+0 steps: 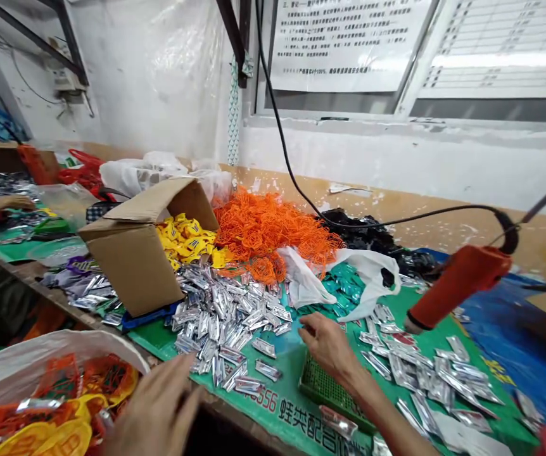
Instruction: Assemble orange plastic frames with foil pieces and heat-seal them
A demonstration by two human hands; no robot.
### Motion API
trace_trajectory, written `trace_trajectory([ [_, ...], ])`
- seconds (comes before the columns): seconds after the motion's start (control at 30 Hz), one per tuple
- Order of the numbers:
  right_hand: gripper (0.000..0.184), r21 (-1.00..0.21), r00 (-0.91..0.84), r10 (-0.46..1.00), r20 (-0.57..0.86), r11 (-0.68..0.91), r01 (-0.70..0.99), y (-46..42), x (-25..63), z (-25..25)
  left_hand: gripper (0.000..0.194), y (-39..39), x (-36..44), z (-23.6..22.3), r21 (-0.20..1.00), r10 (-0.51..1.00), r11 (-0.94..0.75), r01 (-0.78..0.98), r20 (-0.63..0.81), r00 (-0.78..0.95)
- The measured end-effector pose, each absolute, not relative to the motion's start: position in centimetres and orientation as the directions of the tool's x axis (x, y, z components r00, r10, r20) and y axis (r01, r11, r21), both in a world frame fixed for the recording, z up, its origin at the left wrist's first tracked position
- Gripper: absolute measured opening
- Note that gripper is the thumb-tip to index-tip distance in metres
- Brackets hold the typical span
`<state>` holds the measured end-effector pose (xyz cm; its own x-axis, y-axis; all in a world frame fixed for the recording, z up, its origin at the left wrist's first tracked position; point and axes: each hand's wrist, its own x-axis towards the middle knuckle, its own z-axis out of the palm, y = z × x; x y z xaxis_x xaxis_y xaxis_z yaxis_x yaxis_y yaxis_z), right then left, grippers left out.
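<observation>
My left hand (156,408), slightly blurred, hovers at the table's front edge beside a white bag (111,342) of orange and yellow plastic pieces (71,430). Its fingers are stretched out, and I see nothing in them. Over the green basket (323,383) is my right hand (325,342), fingers curled and close to the teal pieces (349,285) in an open white plastic bag (372,269). Whatever its fingertips may hold is hidden. Left of that hand spreads a heap of small silver packets (223,310); more silver packets (425,373) lie to its right.
A tilted cardboard box (133,269) spills yellow pieces (187,237). Behind lie orange netted pieces (268,228) and a black pile (361,228). An orange-red power tool (460,285) hangs at right on a black cable (282,133). A co-worker's arm (2,206) reaches in at far left.
</observation>
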<state>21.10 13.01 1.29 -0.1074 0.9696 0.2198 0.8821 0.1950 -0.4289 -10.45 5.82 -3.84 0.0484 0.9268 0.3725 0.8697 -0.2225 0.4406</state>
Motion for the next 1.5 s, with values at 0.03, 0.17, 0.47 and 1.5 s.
trace_trajectory([
  [0.03, 0.024, -0.436, -0.084, 0.974, 0.212, 0.171, 0.884, 13.0, 22.1, 0.9, 0.041, 7.3, -6.9, -1.9, 0.441, 0.93, -0.3, 0.846, 0.331, 0.158],
  [0.17, 0.024, -0.462, -0.072, 0.977, 0.202, 0.16, 0.872, 11.5, 24.0, -0.2, 0.025, 14.7, 5.0, 2.7, 0.478, 0.93, -0.368, 0.798, 0.187, 0.317],
  [0.47, 0.022, -0.558, -0.042, 0.971, 0.236, 0.171, 0.812, 5.5, 26.6, -0.1, 0.035, 29.8, 12.2, -0.9, 0.423, 0.979, -0.199, 0.884, 0.041, 0.201],
  [1.5, 0.024, -0.51, 0.259, 0.941, 0.218, -0.116, 0.852, 16.6, 26.6, -3.7, 0.035, 11.2, 4.1, 0.7, 0.748, 0.823, 0.475, -0.465, -0.19, 0.535],
])
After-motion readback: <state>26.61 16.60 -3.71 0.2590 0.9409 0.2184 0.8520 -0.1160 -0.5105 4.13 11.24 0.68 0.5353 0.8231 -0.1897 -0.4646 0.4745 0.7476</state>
